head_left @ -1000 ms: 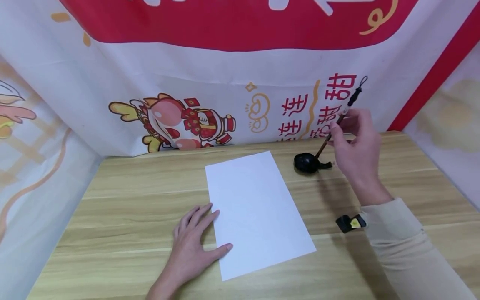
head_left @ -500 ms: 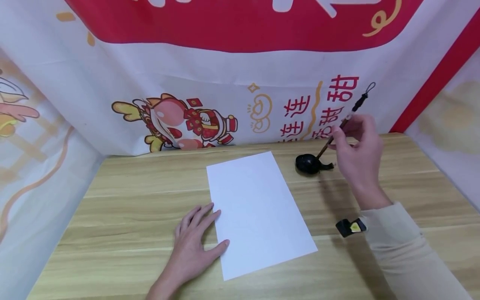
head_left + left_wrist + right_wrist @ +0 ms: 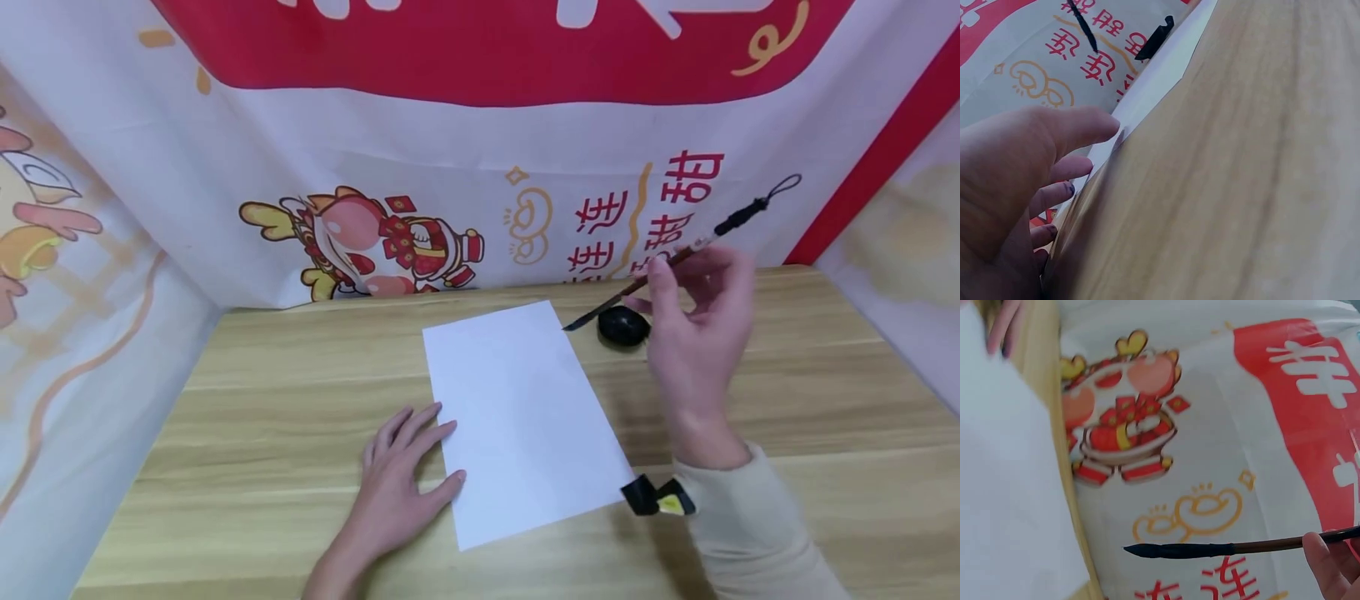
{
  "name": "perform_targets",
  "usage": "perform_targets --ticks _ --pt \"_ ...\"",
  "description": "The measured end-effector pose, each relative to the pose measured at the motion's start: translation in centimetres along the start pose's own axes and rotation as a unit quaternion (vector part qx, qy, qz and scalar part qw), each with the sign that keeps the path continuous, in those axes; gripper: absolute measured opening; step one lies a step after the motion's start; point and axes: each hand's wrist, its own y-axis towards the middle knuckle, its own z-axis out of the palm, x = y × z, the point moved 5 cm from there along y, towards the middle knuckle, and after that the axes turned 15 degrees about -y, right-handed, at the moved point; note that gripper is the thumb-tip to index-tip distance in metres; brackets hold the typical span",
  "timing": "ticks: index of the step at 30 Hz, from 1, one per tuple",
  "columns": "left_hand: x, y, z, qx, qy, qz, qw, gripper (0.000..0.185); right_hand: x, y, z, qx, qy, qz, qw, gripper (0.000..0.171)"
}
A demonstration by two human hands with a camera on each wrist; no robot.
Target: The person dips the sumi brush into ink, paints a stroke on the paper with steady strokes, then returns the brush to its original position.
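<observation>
Between thumb and fingers my right hand [image 3: 701,325] pinches a calligraphy brush [image 3: 622,293], tilted with its dark tip down and left. That tip overlaps the upper right edge of a blank white sheet of paper [image 3: 525,425] in the head view. In the right wrist view the brush [image 3: 1210,550] shows a dark, pointed, wet-looking tip. A round black ink dish [image 3: 624,327] stands just right of the paper, partly hidden by the right hand. My left hand [image 3: 401,483] rests with spread, relaxed fingers at the sheet's left edge, thumb and fingertips on or beside it.
The wood-grain table [image 3: 285,442] runs back to a white cloth backdrop [image 3: 420,137] with red and cartoon prints. Similar cloth hangs along both sides. A black wrist camera [image 3: 656,497] sits by the right cuff, over the paper's lower right corner.
My right hand has lifted the brush out of the black dish and brought it left to the paper's edge, tilting it flatter. The left hand stays at the paper.
</observation>
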Motion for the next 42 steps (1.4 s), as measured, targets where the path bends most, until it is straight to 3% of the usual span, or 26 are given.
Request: perform_targets --ticks 6,10,16,21,28,34,42 --pt "0.1 0.5 0.2 -0.003 -0.022 -0.008 0.9997 0.064 0.8 -2.7 -0.1 -0.026 0.095 0.033 0.995 0.024" --pt "0.1 0.7 0.0 -0.012 -0.036 0.000 0.9993 0.059 1.0 -4.0 -0.2 -0.043 0.103 0.039 0.993 0.024" --pt "0.2 0.7 -0.2 -0.011 -0.038 0.005 0.9992 0.054 1.2 -5.0 0.3 -0.031 0.083 0.035 0.995 0.025" --pt "0.1 0.5 -0.3 -0.008 -0.041 -0.001 0.9991 0.052 1.1 -5.6 1.4 0.000 0.126 0.054 0.991 0.028" --pt "0.3 0.2 -0.3 -0.007 -0.044 -0.020 0.9988 0.052 0.9 -7.2 3.9 0.064 0.140 0.034 0.988 0.024" --pt "0.3 0.1 -0.2 -0.012 -0.041 -0.014 0.9990 0.052 0.7 -8.6 5.7 0.101 0.165 0.030 0.981 0.023" --pt "0.3 0.2 -0.3 -0.016 -0.037 -0.005 0.9992 0.052 0.4 -10.1 7.4 0.155 0.160 0.032 0.974 0.028"
